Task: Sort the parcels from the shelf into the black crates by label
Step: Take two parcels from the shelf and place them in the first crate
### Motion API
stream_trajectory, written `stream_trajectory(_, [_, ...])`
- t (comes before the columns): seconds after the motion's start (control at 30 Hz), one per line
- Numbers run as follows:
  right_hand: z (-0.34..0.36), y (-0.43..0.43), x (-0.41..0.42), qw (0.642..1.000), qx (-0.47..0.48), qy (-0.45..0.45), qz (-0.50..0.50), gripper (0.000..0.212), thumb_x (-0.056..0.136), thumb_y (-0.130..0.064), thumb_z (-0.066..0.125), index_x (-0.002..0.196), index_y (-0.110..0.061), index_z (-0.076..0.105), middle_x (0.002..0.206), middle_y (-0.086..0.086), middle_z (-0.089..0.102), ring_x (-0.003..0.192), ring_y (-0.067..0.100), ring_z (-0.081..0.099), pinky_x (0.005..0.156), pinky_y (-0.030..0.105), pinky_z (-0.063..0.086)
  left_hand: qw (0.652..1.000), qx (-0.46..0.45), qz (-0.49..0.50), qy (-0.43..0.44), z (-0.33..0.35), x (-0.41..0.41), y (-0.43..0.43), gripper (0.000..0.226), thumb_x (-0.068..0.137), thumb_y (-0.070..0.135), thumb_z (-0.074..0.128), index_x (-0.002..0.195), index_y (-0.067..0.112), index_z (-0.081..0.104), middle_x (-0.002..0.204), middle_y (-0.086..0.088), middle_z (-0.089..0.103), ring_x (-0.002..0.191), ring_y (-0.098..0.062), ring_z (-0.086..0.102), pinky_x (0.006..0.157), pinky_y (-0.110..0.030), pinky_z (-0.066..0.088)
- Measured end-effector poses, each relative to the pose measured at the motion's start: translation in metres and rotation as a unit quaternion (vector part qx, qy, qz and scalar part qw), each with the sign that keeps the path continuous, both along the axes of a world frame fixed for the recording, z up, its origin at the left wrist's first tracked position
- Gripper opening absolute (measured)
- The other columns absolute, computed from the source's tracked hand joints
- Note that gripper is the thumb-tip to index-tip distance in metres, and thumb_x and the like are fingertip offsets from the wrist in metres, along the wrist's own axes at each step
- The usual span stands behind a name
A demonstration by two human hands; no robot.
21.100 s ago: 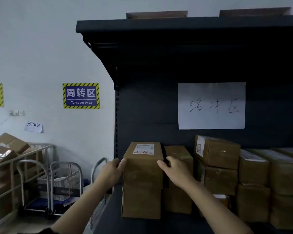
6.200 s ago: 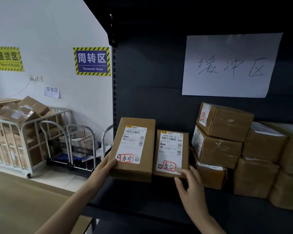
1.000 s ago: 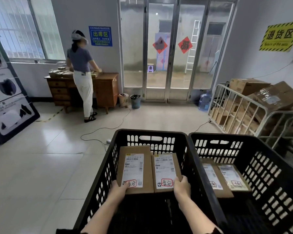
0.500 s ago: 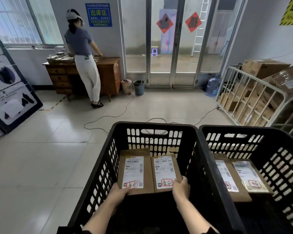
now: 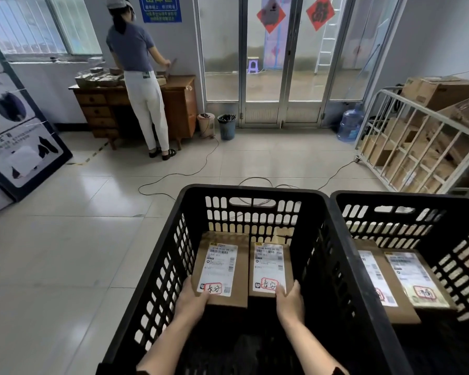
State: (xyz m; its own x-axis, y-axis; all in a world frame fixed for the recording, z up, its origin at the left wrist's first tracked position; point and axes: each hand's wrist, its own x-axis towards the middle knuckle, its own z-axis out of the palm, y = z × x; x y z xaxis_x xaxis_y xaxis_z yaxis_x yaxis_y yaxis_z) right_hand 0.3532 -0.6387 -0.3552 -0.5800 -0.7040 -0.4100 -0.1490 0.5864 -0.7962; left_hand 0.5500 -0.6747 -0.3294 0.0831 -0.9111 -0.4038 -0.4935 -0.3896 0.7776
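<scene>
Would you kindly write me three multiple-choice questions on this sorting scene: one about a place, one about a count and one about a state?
1. The left hand holds the left parcel, and the right hand holds the right parcel. Where are both parcels?
A. on a shelf
B. inside the left crate
C. on a conveyor belt

2. How many parcels lie in the right crate?
A. none
B. five
C. two

3. What is the left hand doing?
A. gripping the left parcel's near end
B. hanging idle
C. waving in the air

Answers:
1 B: the crate's black slotted walls surround both parcels.
2 C: one labelled parcel and a second parcel lie there.
3 A: its thumb presses on top of the parcel at the near end.
</scene>
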Motion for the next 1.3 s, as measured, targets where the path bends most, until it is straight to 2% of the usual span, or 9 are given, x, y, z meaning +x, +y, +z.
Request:
stream_trajectory(0.1, [0.005,0.000,0.000,0.995,0.026,0.087,0.038,0.062,0.097,-0.028,0.043,0.148,-0.009,0.014,0.149,0.021,0.028,0.135,0.036,0.031,0.106,0.041,0.032,0.994,-0.033,-0.056,-0.091,0.002,-0.005,0.000,0.062,0.091,0.017,0.051,0.145,0.012,0.022,0.141,-0.013,0.043,0.128,-0.028,0.045,0.108,-0.039,0.038])
stream_trajectory(0.23, [0.010,0.003,0.005,0.945,0.012,0.289,0.151,0.063,0.096,-0.032,0.044,0.148,-0.014,0.013,0.156,0.008,0.014,0.144,0.024,0.012,0.116,0.036,0.019,0.948,-0.139,-0.158,-0.238,0.009,-0.016,-0.002,0.072,0.090,0.033,0.055,0.147,0.017,0.015,0.150,-0.006,0.023,0.139,-0.022,0.025,0.115,-0.035,0.029])
stream_trajectory(0.4, [0.012,0.000,0.001,0.909,0.023,0.320,0.266,0.059,0.097,-0.035,0.040,0.148,-0.015,0.017,0.159,0.005,0.007,0.146,0.021,0.003,0.120,0.034,0.006,0.861,-0.108,-0.309,-0.390,0.010,-0.016,-0.011,0.078,0.094,0.052,0.035,0.149,0.014,-0.005,0.158,-0.008,-0.013,0.146,-0.022,-0.014,0.118,-0.036,-0.006])
stream_trajectory(0.5, [0.011,-0.003,-0.004,0.897,0.034,0.335,0.286,0.058,0.097,-0.036,0.042,0.146,-0.015,0.022,0.158,0.006,0.010,0.146,0.022,0.003,0.119,0.034,0.008,0.830,-0.086,-0.360,-0.418,0.005,-0.010,-0.017,0.075,0.095,0.054,0.025,0.149,0.012,-0.007,0.158,-0.008,-0.014,0.146,-0.021,-0.014,0.118,-0.035,-0.006])
stream_trajectory(0.77, [0.000,-0.006,-0.001,0.883,0.029,0.368,0.290,0.056,0.096,-0.039,0.042,0.143,-0.012,0.027,0.156,0.009,0.016,0.146,0.024,0.007,0.119,0.034,0.013,0.806,-0.101,-0.382,-0.442,-0.008,-0.008,-0.017,0.073,0.096,0.054,0.014,0.148,0.006,-0.007,0.158,-0.013,-0.010,0.146,-0.024,-0.011,0.118,-0.034,-0.005])
stream_trajectory(1.07, [-0.002,-0.005,0.002,0.876,0.046,0.374,0.301,0.057,0.097,-0.039,0.037,0.145,-0.012,0.021,0.157,0.011,0.011,0.146,0.026,0.004,0.119,0.035,0.011,0.809,-0.099,-0.380,-0.437,-0.004,-0.011,-0.015,0.070,0.097,0.050,0.014,0.148,0.005,-0.007,0.158,-0.014,-0.009,0.146,-0.024,-0.011,0.118,-0.034,-0.006])
stream_trajectory(1.13, [0.006,-0.007,0.001,0.881,0.059,0.360,0.302,0.055,0.096,-0.039,0.041,0.142,-0.012,0.027,0.154,0.010,0.017,0.145,0.025,0.011,0.117,0.034,0.017,0.818,-0.085,-0.372,-0.430,0.003,-0.014,-0.017,0.071,0.097,0.049,0.020,0.149,0.007,-0.003,0.159,-0.013,-0.006,0.147,-0.024,-0.007,0.119,-0.035,-0.001])
stream_trajectory(1.23, [0.022,-0.008,-0.001,0.893,0.054,0.345,0.284,0.055,0.094,-0.041,0.046,0.140,-0.015,0.032,0.148,0.008,0.027,0.136,0.023,0.027,0.110,0.033,0.032,0.845,-0.097,-0.346,-0.396,0.015,-0.019,-0.014,0.065,0.095,0.046,0.036,0.147,0.013,0.014,0.155,-0.008,0.015,0.143,-0.024,0.013,0.118,-0.037,0.020])
stream_trajectory(1.3, [0.034,-0.005,-0.002,0.898,0.037,0.343,0.273,0.058,0.093,-0.041,0.047,0.142,-0.017,0.029,0.149,0.006,0.026,0.136,0.021,0.027,0.110,0.033,0.033,0.857,-0.118,-0.326,-0.380,0.025,-0.020,-0.010,0.063,0.093,0.045,0.042,0.145,0.016,0.020,0.150,-0.006,0.025,0.139,-0.022,0.023,0.113,-0.037,0.030])
